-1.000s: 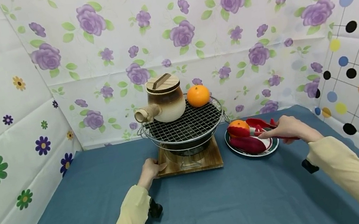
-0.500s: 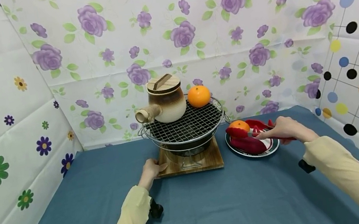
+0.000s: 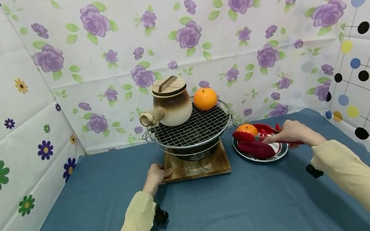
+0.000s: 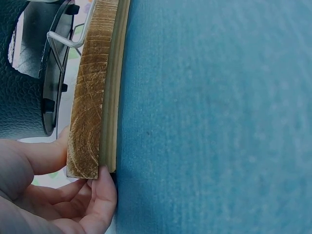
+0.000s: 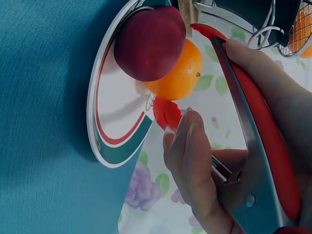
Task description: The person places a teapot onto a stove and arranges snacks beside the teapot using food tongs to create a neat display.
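Note:
My left hand point(image 3: 155, 175) pinches the near left corner of a wooden board point(image 3: 220, 162), thumb on top and fingertips at the underside in the left wrist view. On the board stands a round tabletop grill point(image 3: 194, 130) with a wire mesh. My right hand point(image 3: 293, 133) grips red-and-steel tongs point(image 5: 263, 141). Their red tips are spread on either side of an orange point(image 5: 180, 73) on a plate point(image 3: 268, 159). A dark purple-red sweet potato point(image 3: 257, 149) lies at the plate's front, in front of the orange.
A brown-and-cream clay pot point(image 3: 177, 110) with a wooden lid and side handle sits on the grill's left. Another orange point(image 3: 205, 99) rests at the mesh's back right. Blue cloth point(image 3: 208, 216) covers the table, with patterned sheets point(image 3: 117, 98) behind and at both sides.
My right hand and forearm have shifted slightly left with the tongs. The left hand stays at the board's corner.

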